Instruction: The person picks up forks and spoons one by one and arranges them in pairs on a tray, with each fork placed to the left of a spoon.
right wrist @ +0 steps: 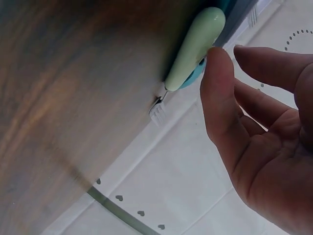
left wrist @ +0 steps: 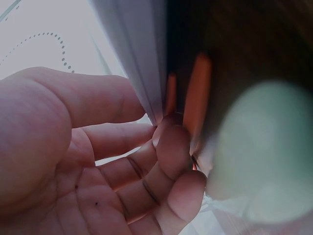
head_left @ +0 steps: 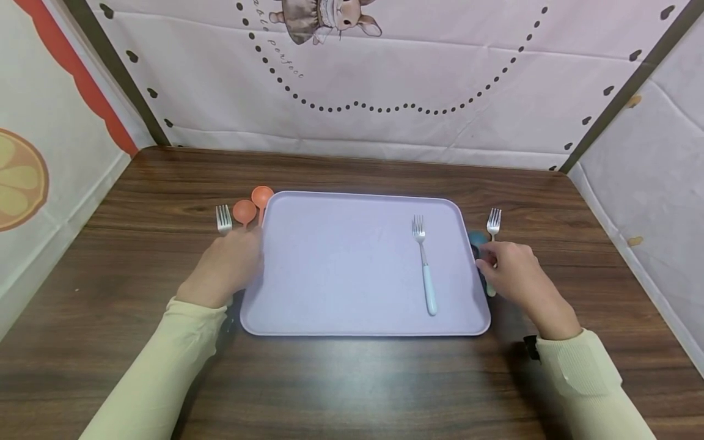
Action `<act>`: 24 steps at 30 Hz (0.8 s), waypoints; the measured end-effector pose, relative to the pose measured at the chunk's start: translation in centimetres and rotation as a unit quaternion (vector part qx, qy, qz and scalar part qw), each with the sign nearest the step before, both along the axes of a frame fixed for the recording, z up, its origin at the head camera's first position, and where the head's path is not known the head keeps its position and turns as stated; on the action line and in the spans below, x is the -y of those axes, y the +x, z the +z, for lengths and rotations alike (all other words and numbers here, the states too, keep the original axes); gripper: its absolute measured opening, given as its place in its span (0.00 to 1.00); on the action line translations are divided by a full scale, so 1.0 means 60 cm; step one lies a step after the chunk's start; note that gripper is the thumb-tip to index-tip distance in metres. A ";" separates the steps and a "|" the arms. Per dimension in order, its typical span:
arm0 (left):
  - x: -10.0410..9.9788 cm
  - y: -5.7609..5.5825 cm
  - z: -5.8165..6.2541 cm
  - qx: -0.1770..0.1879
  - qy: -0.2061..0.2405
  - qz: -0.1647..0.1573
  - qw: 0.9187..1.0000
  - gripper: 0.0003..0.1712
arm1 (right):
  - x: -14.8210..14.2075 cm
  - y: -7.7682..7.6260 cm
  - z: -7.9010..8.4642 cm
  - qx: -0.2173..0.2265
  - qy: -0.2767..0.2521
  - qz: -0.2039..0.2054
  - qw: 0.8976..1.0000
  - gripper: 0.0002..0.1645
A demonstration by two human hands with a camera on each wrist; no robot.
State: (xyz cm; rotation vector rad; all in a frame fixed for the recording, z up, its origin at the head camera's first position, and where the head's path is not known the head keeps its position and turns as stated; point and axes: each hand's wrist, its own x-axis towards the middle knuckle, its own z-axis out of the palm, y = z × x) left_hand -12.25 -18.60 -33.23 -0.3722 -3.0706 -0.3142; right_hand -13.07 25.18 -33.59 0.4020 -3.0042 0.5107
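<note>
Tray [head_left: 346, 263] lay on table [head_left: 352, 385]. Your right hand [head_left: 511, 269] stood thumb and finger apart at its edge; left hand's [head_left: 225, 266] grip couldn't be told. Judged step: taking hold; next called for matched grips.

It's the tray [head_left: 330, 263] in the middle of the table [head_left: 352, 391], one fork [head_left: 428, 284] lying on it, over towards the right end! Off the left edge, two spoons [head_left: 244, 212] side by side, a second fork [head_left: 223, 219] outside them, the left hand [head_left: 222, 266] over their handles. Off the right edge, a partly hidden spoon [head_left: 477, 237], then a third fork [head_left: 493, 221], the right hand [head_left: 513, 269] over part of both. Behind the table, a hanging cloth [head_left: 412, 73]!
</note>
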 end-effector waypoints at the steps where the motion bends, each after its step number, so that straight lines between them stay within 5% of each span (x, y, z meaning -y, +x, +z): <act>1: 0.000 0.000 0.000 0.001 0.000 0.000 1.000 0.07 | 0.000 0.000 0.000 0.004 0.001 -0.001 1.000 0.09; 12: 0.001 -0.001 -0.002 -0.006 -0.001 -0.004 1.000 0.08 | 0.000 -0.001 -0.002 0.028 0.020 -0.018 0.999 0.15; 17: 0.001 -0.001 -0.002 -0.007 0.001 -0.006 1.000 0.08 | -0.001 -0.002 -0.004 0.026 0.032 -0.026 0.999 0.05; 24: 0.001 -0.001 0.000 -0.006 0.001 -0.003 1.000 0.08 | -0.001 -0.002 -0.009 0.046 0.052 -0.041 0.997 0.15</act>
